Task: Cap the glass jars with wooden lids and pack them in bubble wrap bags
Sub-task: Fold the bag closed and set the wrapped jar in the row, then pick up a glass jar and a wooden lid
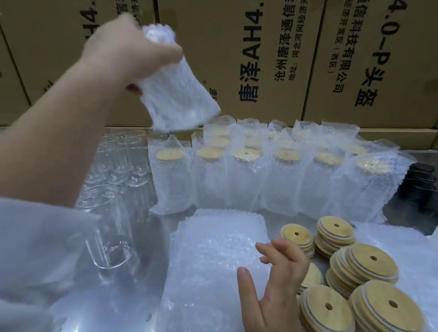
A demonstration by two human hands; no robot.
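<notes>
My left hand (pixel 129 53) is raised and grips the top of a bubble wrap bag with a jar inside (pixel 175 91), held above the back row. Several wrapped jars with wooden lids (pixel 246 169) stand in rows behind. My right hand (pixel 274 285) hovers with relaxed, spread fingers over the edge of a stack of flat bubble wrap bags (pixel 213 258). Stacks of round wooden lids (pixel 362 262), each with a small hole, lie to its right. Bare glass jars (pixel 106 224) stand at the left.
A wall of cardboard boxes (pixel 282 46) with black print closes the back. The table surface (pixel 106 314) is shiny and reflective. More bubble wrap (pixel 424 268) lies at the right, and a dark object (pixel 424 191) sits behind it.
</notes>
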